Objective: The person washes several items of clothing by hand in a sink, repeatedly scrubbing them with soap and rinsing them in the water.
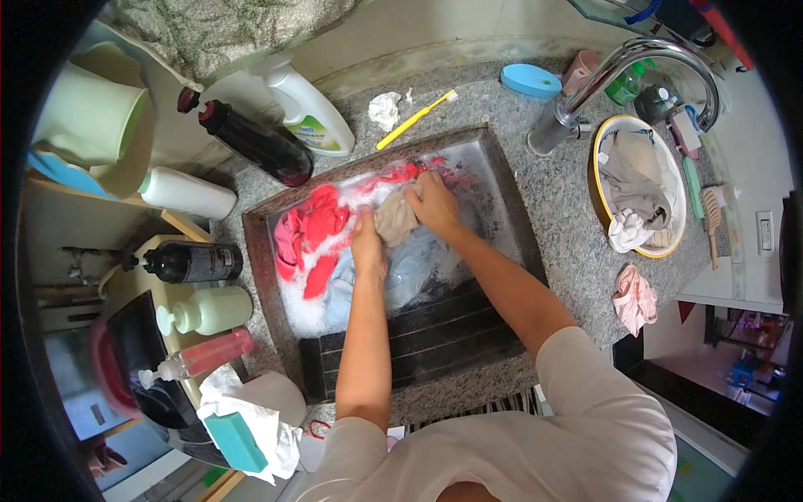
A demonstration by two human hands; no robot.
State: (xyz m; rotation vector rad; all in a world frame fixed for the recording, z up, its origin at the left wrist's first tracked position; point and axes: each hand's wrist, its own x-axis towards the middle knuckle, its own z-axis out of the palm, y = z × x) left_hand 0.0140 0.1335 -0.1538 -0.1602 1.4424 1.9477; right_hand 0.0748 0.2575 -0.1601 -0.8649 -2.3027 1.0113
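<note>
Both my hands are over a stone sink [266, 293] filled with sudsy water. Between them a wet beige cloth [396, 217] is gripped, with my left hand [366, 241] at its left side and my right hand [435, 203] at its upper right. Fingers of both hands are closed on the fabric. Below it a light blue garment [410, 269] lies soaking. Red and pink clothing [314, 230] is bunched in the foam to the left. A dark ridged washboard slab [435, 330] slopes across the near part of the sink.
Right of the sink are a chrome faucet [548, 125], an oval basin [598, 188] of clothes and a pink cloth [635, 299]. A yellow toothbrush [416, 120] lies behind the sink, near a dark bottle [259, 144] and a white detergent bottle [314, 113]. Several pump bottles stand left.
</note>
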